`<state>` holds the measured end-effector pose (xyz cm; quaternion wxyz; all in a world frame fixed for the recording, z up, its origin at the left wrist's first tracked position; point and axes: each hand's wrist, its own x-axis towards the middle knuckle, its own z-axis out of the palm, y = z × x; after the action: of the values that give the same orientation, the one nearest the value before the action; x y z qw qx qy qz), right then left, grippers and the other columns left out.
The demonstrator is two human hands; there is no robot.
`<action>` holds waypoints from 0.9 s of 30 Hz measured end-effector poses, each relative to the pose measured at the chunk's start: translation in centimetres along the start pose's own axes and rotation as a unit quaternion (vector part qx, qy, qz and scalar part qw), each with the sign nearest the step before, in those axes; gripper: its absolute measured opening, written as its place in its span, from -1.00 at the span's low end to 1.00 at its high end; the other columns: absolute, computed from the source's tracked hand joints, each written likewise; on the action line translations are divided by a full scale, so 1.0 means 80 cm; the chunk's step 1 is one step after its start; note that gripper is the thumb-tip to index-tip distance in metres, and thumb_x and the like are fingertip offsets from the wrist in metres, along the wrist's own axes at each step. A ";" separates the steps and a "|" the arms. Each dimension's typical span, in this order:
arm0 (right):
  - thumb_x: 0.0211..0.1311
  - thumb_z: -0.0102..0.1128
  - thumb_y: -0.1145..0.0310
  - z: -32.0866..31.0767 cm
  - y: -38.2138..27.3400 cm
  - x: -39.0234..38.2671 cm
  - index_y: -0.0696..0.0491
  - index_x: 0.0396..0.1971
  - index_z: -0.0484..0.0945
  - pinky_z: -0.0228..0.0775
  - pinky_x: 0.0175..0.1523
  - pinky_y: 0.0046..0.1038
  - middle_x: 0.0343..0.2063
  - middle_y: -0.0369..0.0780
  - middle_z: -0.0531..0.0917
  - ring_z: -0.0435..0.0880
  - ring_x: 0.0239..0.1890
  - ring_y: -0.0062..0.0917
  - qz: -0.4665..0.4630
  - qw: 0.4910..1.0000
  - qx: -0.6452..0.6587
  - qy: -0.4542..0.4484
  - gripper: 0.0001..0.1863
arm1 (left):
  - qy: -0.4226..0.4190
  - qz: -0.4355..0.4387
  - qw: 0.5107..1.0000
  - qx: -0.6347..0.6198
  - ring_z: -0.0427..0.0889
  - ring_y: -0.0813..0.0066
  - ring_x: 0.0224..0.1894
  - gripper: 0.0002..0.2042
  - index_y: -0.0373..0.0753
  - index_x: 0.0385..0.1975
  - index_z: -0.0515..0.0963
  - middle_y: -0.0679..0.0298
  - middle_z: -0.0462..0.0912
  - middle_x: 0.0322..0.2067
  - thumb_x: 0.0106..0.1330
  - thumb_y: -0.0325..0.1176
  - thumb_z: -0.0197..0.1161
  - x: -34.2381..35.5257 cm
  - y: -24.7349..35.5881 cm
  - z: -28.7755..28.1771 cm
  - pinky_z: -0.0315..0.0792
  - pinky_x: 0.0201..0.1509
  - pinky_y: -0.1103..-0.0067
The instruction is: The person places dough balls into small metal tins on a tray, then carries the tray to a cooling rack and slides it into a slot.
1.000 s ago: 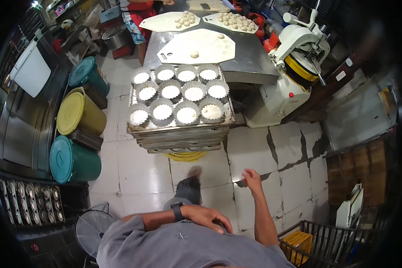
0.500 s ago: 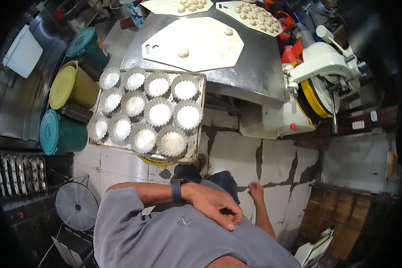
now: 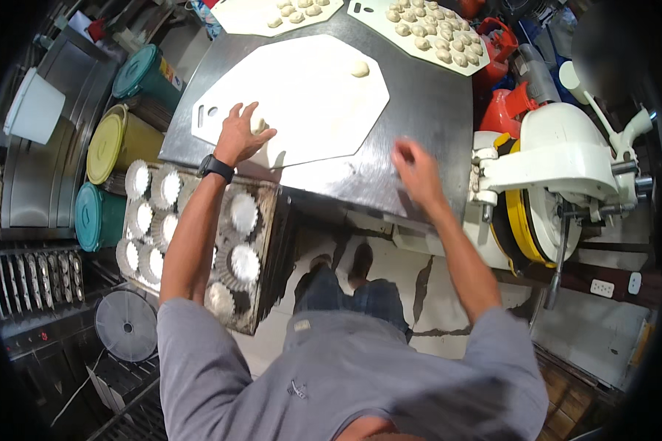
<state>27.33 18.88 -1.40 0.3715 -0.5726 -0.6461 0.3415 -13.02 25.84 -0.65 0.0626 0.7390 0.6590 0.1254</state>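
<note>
My left hand [image 3: 244,138], with a dark watch on its wrist, reaches over a white board [image 3: 301,81] with cut-out handle holes. Its fingers and thumb are spread around a dough ball [image 3: 258,124]; whether they touch it I cannot tell. Another dough ball [image 3: 359,68] lies at the board's far right. Over the right part of the steel table [image 3: 426,103] is my right hand [image 3: 418,175], smeared by motion, its grip unclear. Under my left forearm sits a tray [image 3: 263,242] of fluted metal moulds [image 3: 243,262] with white insides, several partly hidden by the arm.
Two more boards [image 3: 235,18] [image 3: 360,10] with several dough balls lie at the table's far side. A white machine [image 3: 559,158] with a yellow band stands at the right. Lidded buckets, one yellow [image 3: 105,147] and two green [image 3: 88,217], line the left.
I have come closer to the table. My left hand has gone from my belly to the near dough ball, and my right hand has risen from my side to over the table.
</note>
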 end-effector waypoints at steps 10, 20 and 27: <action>0.17 0.26 0.29 0.087 0.092 0.401 0.10 -0.01 0.65 0.40 0.28 -0.16 0.10 0.01 0.56 0.52 0.19 -0.09 -0.131 0.935 -0.306 -0.122 -0.61 | -0.066 -0.002 0.993 -0.100 0.53 0.10 -0.27 -0.62 -0.31 -0.32 0.54 0.04 0.52 -0.40 -0.01 -0.23 0.53 0.098 -0.010 0.057 0.49 -0.14 0.29; 0.11 0.25 0.35 -0.072 0.115 -0.030 0.05 -0.17 0.53 0.34 0.09 -0.07 -0.21 -0.03 0.54 0.52 -0.07 -0.07 -0.024 0.955 -0.295 0.031 -0.73 | -0.094 0.373 0.909 -0.161 0.50 0.09 -0.11 -0.70 -0.17 -0.16 0.49 0.11 0.52 -0.23 0.17 -0.27 0.36 0.041 0.267 0.144 0.40 -0.03 0.25; 0.16 0.21 0.27 -0.067 0.128 0.039 0.02 -0.29 0.53 0.32 0.04 -0.13 -0.22 -0.12 0.55 0.48 -0.08 -0.12 0.000 0.940 -0.324 0.108 -0.82 | -0.063 0.339 0.920 -0.186 0.45 0.13 -0.13 -0.83 -0.19 -0.27 0.50 0.14 0.50 -0.25 0.21 -0.31 0.28 0.058 0.353 0.165 0.35 0.00 0.30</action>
<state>36.79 23.18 -7.37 0.2335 -0.6952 -0.6780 0.0500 18.04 27.90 -5.57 0.1939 0.8997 0.3283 0.2127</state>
